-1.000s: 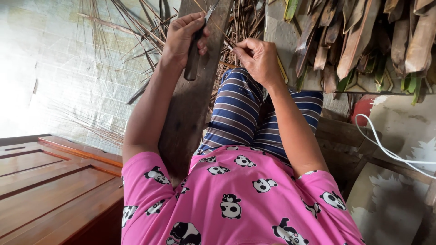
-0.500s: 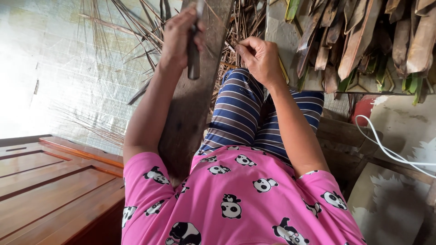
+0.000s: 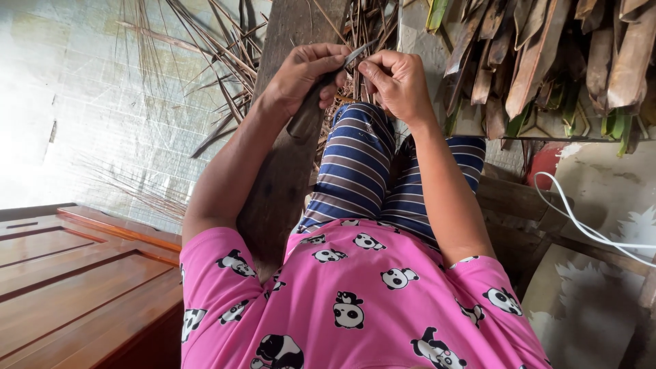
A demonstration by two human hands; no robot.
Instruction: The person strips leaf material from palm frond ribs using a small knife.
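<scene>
Knife in left hand, thin leaf strip pinched by right hand, both above the striped knees.
Knife looks light and rigid, best held by the dark handle, blade toward 1 o'clock; left fist clenched round it. Strip looks light, thin, bendy, likely brittle when dry; right fingertips grip it near the blade tip. Hands nearly touch, strip at 3 o'clock of the knife, dry leaf pile at 2 o'clock.
</scene>
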